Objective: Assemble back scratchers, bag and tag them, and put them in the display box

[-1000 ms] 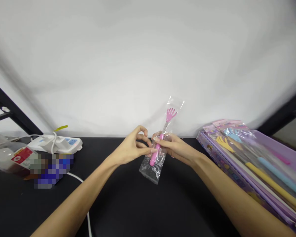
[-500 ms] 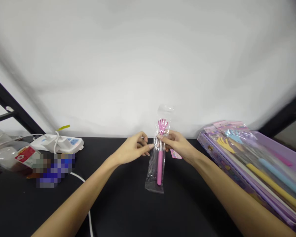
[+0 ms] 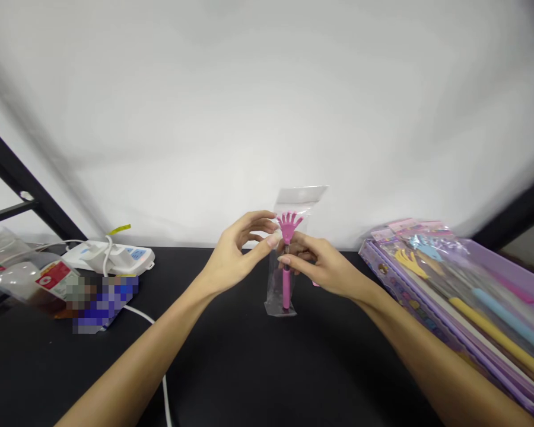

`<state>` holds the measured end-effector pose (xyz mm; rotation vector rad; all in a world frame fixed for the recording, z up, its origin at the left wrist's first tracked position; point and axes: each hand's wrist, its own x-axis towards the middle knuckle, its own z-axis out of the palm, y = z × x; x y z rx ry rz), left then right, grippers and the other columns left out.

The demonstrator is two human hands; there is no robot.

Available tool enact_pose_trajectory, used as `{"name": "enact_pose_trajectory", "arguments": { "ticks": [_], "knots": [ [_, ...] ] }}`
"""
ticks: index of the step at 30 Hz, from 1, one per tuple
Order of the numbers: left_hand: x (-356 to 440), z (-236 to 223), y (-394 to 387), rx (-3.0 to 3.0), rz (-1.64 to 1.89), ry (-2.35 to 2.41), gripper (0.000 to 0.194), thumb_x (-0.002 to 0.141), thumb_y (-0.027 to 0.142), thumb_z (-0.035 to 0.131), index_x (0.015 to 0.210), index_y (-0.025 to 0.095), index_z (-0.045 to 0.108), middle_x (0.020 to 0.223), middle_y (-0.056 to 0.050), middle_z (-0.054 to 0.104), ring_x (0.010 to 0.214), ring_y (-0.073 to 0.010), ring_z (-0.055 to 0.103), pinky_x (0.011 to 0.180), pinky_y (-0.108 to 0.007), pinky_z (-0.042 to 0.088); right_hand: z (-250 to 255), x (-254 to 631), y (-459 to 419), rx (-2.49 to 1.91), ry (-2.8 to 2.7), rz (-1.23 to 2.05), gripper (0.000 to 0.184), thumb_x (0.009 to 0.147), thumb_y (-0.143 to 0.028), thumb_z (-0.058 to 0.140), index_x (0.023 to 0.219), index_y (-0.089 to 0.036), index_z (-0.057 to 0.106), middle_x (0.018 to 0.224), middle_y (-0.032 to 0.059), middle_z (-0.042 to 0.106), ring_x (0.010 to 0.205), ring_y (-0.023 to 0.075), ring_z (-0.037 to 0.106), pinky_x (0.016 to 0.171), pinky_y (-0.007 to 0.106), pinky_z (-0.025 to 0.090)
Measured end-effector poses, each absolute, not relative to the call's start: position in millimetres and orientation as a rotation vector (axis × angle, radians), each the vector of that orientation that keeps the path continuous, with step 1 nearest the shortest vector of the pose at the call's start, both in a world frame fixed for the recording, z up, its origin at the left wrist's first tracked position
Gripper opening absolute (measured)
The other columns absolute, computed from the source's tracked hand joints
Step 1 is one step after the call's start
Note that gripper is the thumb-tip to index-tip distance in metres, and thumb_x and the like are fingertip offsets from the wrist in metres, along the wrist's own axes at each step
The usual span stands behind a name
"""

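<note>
A small pink back scratcher [image 3: 287,284] with a hand-shaped head stands upright inside a clear plastic sleeve [image 3: 300,196] above the black table [image 3: 231,367]. My left hand [image 3: 235,252] pinches the sleeve near the scratcher's head with thumb and fingertips. My right hand [image 3: 318,264] grips the sleeve and handle just below, fingers curled round it. The sleeve's open top flap sticks up above both hands.
A purple tray [image 3: 507,261] of bagged yellow, blue and pink scratchers lies at the right. A white power strip [image 3: 111,256] with a cable, and plastic-wrapped packets [image 3: 48,284], sit at the left. A white wall rises behind the table.
The sleeve was tilted right a second ago, then hung straight; now it is raised and upright, the scratcher's head higher in the sleeve, both hands closer together around it.
</note>
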<state>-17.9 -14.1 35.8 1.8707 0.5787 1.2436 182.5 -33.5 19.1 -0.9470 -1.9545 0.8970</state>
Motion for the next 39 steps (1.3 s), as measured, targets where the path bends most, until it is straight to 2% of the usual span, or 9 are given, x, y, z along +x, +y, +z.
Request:
{"name": "enact_pose_trajectory", "arguments": {
  "ticks": [5,11,16,20,22,25,30,35,39],
  "knots": [
    [-13.2,42.8,-20.8,1.813,1.443,0.664,0.044,0.088,0.028,0.064,0.123,0.028,0.038,0.104,-0.002,0.066,0.088,-0.0132,0.068,0.083,-0.03,0.055,20.9,177.1,-37.9,-0.951,-1.942,1.079,0.021,0.092,-0.039,0.057,0.096,-0.019,0.056,0.078,-0.0001,0.063,0.072,0.0135,0.063,0.064,0.024,0.049],
    [-18.0,36.2,-14.7,2.038,1.35,0.797,0.012,0.089,0.027,0.061,0.098,0.02,0.057,0.097,-0.001,0.065,0.079,-0.0113,0.066,0.074,-0.025,0.054,16.0,174.8,-39.9,-0.969,-1.98,1.337,0.023,0.088,-0.039,0.062,0.09,-0.018,0.054,0.067,-0.0039,0.055,0.059,0.011,0.056,0.058,0.025,0.047],
    [-22.0,27.3,-7.3,1.939,1.135,0.796,0.041,0.083,0.029,0.068,0.121,0.024,0.054,0.119,-0.005,0.06,0.073,-0.0096,0.063,0.067,-0.026,0.056,12.6,180.8,-36.9,-0.982,-2.086,1.457,0.027,0.084,-0.041,0.066,0.081,-0.018,0.053,0.064,-0.0041,0.054,0.061,0.0126,0.058,0.058,0.026,0.049],
    [-23.5,15.7,-4.1,1.843,0.972,0.733,0.057,0.08,0.025,0.068,0.133,0.029,0.044,0.139,-0.01,0.044,0.072,-0.0091,0.062,0.058,-0.025,0.055,20.2,198.2,-30.7,-1.078,-2.194,1.586,0.033,0.084,-0.049,0.062,0.085,-0.016,0.06,0.077,0.0032,0.066,0.068,0.0157,0.063,0.062,0.028,0.053],
    [-23.3,9.2,-3.3,1.802,0.879,0.727,0.066,0.079,0.024,0.068,0.138,0.031,0.038,0.14,-0.012,0.042,0.068,-0.0087,0.063,0.055,-0.025,0.054,24.8,213.2,-26.0,-1.241,-2.183,1.524,0.039,0.088,-0.052,0.054,0.094,-0.015,0.062,0.085,0.0074,0.07,0.073,0.0179,0.066,0.065,0.03,0.053],
    [-22.2,2.0,-3.1,1.78,0.759,0.767,0.077,0.077,0.023,0.07,0.143,0.033,0.031,0.135,-0.014,0.047,0.065,-0.0106,0.065,0.052,-0.025,0.052,24.7,236.7,-17.8,-1.59,-2.189,1.063,0.039,0.088,-0.05,0.053,0.099,-0.015,0.064,0.083,0.0085,0.071,0.075,0.0192,0.065,0.069,0.03,0.05],
    [-20.1,-2.7,-6.2,1.772,0.653,0.714,0.082,0.077,0.022,0.068,0.145,0.037,0.026,0.145,-0.015,0.036,0.062,-0.0087,0.065,0.049,-0.023,0.05,5.1,255.0,-7.4,-1.973,-2.335,0.509,0.041,0.066,-0.036,0.074,0.1,-0.015,0.066,0.097,0.0122,0.068,0.081,0.0225,0.062,0.071,0.032,0.047],
    [-19.1,-10.1,-6.8,1.746,0.59,0.717,0.084,0.076,0.017,0.068,0.146,0.033,0.026,0.131,-0.015,0.05,0.061,-0.0094,0.064,0.049,-0.022,0.048,-5.4,256.6,-7.4,-1.983,-2.329,0.624,0.03,0.059,-0.029,0.076,0.08,-0.019,0.058,0.082,0.0059,0.068,0.067,0.0187,0.058,0.057,0.028,0.042],
    [-18.7,-14.2,-5.5,1.738,0.575,0.744,0.086,0.075,0.016,0.069,0.147,0.031,0.024,0.115,-0.011,0.059,0.061,-0.0117,0.064,0.05,-0.023,0.048,8.9,250.1,-13.9,-1.735,-2.209,0.903,0.023,0.066,-0.021,0.068,0.083,-0.02,0.053,0.073,0.0011,0.066,0.067,0.0168,0.058,0.06,0.027,0.042]
  ]
}}
